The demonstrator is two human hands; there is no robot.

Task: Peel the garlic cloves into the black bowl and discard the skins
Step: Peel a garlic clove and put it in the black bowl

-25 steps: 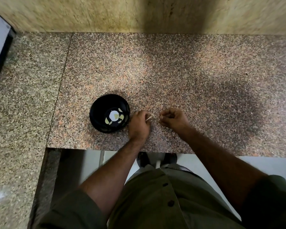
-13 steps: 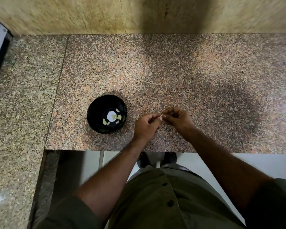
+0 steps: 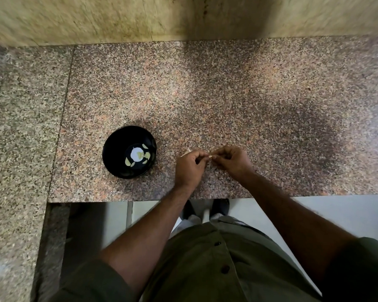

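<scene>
Garlic clove (image 3: 210,157) barely visible, perhaps between fingers (image 3: 202,154).

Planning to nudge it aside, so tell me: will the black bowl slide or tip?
The black bowl looks small and nearly empty, so probably light. On the polished granite counter it would likely slide. Its low, wide shape suggests little tipping risk.

From my hands (image 3: 210,162), the counter (image 3: 238,94) lies open from 12 through 3 o'clock until the wall (image 3: 140,16) closes it off at 12. The bowl (image 3: 118,149) sits near at 9 o'clock, the only thing standing on the slab. At 6 o'clock the counter edge drops off against my shirt (image 3: 205,269).
</scene>
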